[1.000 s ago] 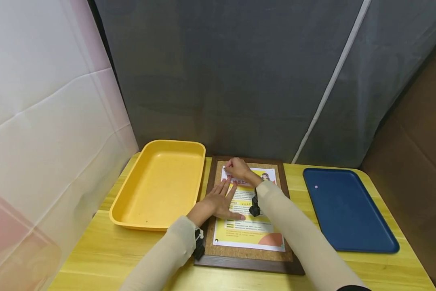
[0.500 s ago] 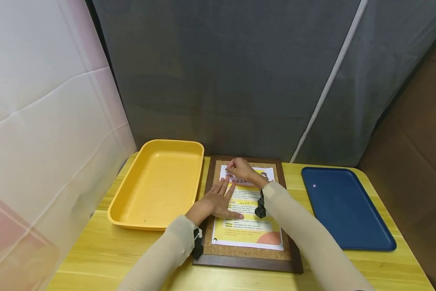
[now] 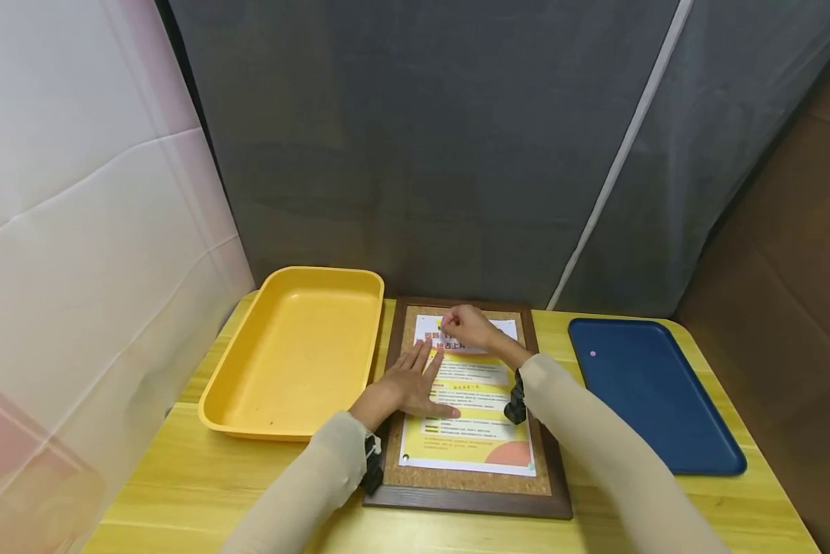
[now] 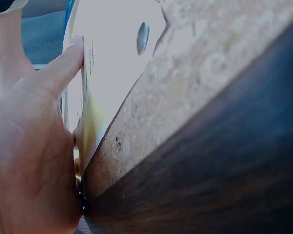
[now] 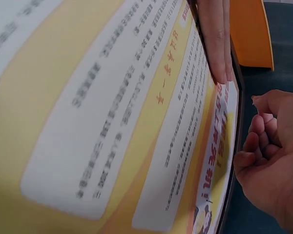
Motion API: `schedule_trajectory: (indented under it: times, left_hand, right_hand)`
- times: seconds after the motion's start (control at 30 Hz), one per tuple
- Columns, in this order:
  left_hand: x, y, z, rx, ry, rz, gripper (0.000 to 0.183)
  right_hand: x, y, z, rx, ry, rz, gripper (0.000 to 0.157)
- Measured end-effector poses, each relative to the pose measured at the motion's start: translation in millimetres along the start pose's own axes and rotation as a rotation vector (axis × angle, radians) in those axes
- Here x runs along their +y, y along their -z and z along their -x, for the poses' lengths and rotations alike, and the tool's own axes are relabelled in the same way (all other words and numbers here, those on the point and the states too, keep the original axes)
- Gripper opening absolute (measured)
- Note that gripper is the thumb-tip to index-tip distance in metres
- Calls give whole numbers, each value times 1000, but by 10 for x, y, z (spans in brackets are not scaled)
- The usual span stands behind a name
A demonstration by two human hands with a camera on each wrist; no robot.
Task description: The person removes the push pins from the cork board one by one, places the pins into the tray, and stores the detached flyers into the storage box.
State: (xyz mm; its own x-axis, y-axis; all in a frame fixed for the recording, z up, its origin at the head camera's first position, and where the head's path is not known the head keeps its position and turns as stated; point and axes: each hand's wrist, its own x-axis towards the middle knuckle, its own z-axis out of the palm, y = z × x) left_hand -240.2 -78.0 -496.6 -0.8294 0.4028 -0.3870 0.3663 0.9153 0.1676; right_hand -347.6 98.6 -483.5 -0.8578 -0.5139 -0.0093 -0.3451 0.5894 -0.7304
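As the left hand (image 3: 406, 389) lies spread in the head view, presumably flattening the sheet (image 3: 466, 423) beneath its fingers, the right hand (image 3: 471, 328) curls just beyond them; the yellow tray (image 3: 304, 362) sits near, the blue tray (image 3: 653, 400) farther off, leaving room. In the left wrist view, the frame (image 4: 224, 161) borders the palm. In the right, I cannot tell whether the curled fingers (image 5: 252, 141) pinch anything.

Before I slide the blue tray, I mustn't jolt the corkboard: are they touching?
Apart: the head view shows a strip of tabletop between the blue tray and the corkboard.
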Motion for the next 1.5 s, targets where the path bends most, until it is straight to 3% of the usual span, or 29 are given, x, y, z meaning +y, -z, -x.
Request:
schedule_trajectory:
  times: [0.33,0.57,0.8,1.27,1.5]
  left_hand:
    - [-96,-123,-169,8,7,23,131]
    - [-49,-59,-76,-11,13,14,127]
    - [24,65,106,25,16,0,123]
    - [-29,-16,18,32,-22,19,129]
    - [7,47,73,23,-8,22,125]
  right_hand:
    - [37,132,165,-6,61,20,14]
    - [63,223,288,-19,100,31,11]
    - [79,307,423,-30,92,21,11]
    - [141,458,687,-27,134,83,6]
    - [189,566,821,-16,149,115,5]
